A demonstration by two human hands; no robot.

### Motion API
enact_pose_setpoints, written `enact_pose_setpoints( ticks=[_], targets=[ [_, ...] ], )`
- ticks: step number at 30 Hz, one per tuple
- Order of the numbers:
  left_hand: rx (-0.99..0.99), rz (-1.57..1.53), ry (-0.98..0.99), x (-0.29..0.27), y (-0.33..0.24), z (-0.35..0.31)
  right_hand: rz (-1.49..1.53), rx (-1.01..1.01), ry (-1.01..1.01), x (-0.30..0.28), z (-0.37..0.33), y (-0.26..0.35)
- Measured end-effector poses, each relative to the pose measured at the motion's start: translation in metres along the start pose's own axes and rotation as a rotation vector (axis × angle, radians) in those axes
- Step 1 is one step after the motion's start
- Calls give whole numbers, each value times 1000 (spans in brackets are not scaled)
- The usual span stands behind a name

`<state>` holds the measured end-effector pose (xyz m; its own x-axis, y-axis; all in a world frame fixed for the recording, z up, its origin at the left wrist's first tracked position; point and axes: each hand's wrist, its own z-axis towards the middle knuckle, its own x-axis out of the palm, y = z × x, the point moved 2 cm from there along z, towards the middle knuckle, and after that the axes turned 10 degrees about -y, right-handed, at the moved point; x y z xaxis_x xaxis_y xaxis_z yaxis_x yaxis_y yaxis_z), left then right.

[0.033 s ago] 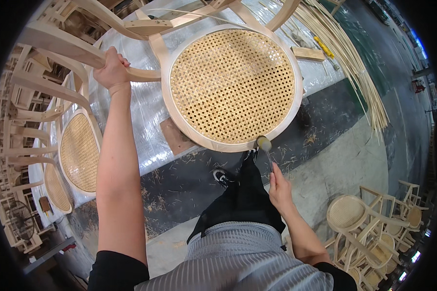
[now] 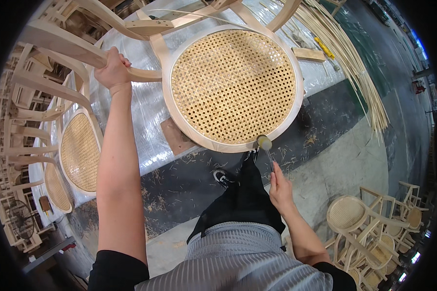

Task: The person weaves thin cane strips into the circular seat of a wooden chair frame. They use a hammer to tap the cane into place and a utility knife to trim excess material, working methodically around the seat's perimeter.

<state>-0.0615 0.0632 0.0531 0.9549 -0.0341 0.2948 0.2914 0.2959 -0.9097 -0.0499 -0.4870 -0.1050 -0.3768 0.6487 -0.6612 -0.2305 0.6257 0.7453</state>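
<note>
A wooden chair [image 2: 296, 104] with a round woven cane seat [image 2: 233, 85] lies on the plastic-covered table in front of me. My left hand [image 2: 113, 70] is wrapped round one of its curved wooden parts, left of the seat. Below the seat's near edge, my right hand [image 2: 280, 189] grips a mallet [image 2: 264, 142] by its thin handle. The mallet's rounded, pale head overlaps the near rim; I cannot tell whether it touches. Along the far rim, a thin cane strip [image 2: 199, 16] curves over the frame.
Long loose cane strips [image 2: 354, 63] hang over the table's right side, beside a wooden block [image 2: 309, 54] and a yellow-handled tool [image 2: 324, 47]. More cane-seated chairs [image 2: 80, 150] crowd the left. Stacked chairs [image 2: 369, 218] stand at lower right. Scraps litter the dark mat [image 2: 179, 194].
The chair and my left hand have shifted very slightly to the right. The mallet is in nearly the same place.
</note>
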Motion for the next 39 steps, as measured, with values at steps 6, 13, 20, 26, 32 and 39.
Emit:
enact_pose_setpoints(
  ticks=[6,13,20,26,32,39],
  targets=[
    [4,-6,43,-8,-2,-1,249,28,-109,-15,-17,19],
    [-6,-48,63,-6,-1,2,171,31,-111,-14,-2,11],
    [-53,-101,93,-4,1,6,140,-36,-123,-4,-6,-7],
    [-47,-63,91,-13,-4,1,238,-21,-221,-15,-13,8],
    [-51,-27,89,-10,-2,-2,114,65,-69,-2,-10,-13],
    [18,51,98,-12,0,-7,371,195,-116,-20,-14,-15]
  ],
)
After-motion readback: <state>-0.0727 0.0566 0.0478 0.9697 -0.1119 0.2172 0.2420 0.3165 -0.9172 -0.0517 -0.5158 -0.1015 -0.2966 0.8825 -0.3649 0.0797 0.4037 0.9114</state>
